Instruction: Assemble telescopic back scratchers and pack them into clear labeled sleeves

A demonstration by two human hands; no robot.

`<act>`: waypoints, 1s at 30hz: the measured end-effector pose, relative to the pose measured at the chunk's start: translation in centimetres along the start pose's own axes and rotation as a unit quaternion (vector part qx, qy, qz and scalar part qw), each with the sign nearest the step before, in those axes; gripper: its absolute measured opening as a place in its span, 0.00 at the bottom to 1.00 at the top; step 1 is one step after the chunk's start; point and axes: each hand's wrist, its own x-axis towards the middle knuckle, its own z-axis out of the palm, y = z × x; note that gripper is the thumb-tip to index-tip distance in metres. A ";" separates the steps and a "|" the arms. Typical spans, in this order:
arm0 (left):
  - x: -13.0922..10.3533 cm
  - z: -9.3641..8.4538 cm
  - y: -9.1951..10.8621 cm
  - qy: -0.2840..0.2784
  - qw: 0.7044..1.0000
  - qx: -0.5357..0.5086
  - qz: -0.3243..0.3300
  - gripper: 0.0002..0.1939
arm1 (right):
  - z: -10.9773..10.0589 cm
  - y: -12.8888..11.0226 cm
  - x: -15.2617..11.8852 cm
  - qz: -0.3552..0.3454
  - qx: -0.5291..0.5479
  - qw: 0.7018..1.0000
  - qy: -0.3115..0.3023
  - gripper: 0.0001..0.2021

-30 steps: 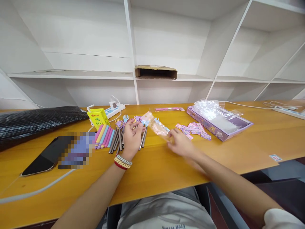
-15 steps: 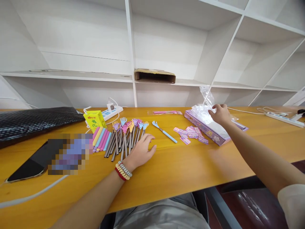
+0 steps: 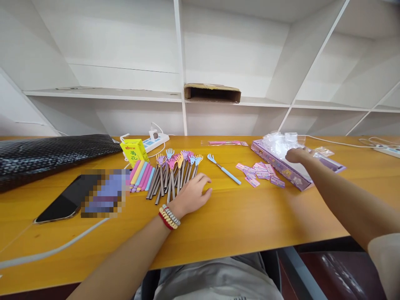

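Note:
My left hand (image 3: 194, 195) rests on the table, fingers loosely bent and apart, holding nothing. Beside its fingertips lie several small hand-shaped back scratchers with metal rods (image 3: 170, 177). One back scratcher with a blue handle (image 3: 230, 175) lies apart, to the right of that hand. My right hand (image 3: 298, 155) is over a shallow purple printed box (image 3: 286, 170), at a pile of clear plastic bags (image 3: 275, 143). Its fingers point down and are mostly hidden, so whether they grip a bag does not show. Small purple-pink cards (image 3: 259, 171) lie left of the box.
Pastel handle tubes (image 3: 142, 175) are stacked beside a yellow carton (image 3: 134, 152). Further left are a phone (image 3: 67, 200) and a black bag (image 3: 56, 156). A bagged pink back scratcher (image 3: 226, 143) lies at the back. A power strip (image 3: 156, 143) and a cardboard box (image 3: 212, 93) are behind.
My right hand has lowered into the purple box. The clear bag that stood up above the pile has dropped down. My left hand stays by the back scratchers; the view has shifted slightly.

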 end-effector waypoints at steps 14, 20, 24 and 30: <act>0.0 -0.1 0.1 -0.046 0.998 0.047 0.021 0.09 | 0.4 -19.7 -16.4 -0.310 0.126 0.941 -0.043 0.14; 0.0 0.1 0.2 -0.063 0.997 0.051 0.016 0.09 | 1.0 -18.9 -16.9 -0.283 0.134 0.945 -0.099 0.10; 0.1 0.0 0.3 -0.070 0.996 0.053 0.017 0.08 | 1.1 -18.4 -17.6 -0.305 0.191 0.926 -0.117 0.15; 0.1 0.1 0.6 -0.092 0.993 0.063 0.034 0.10 | 1.2 -18.4 -18.0 -0.389 0.272 0.871 -0.123 0.18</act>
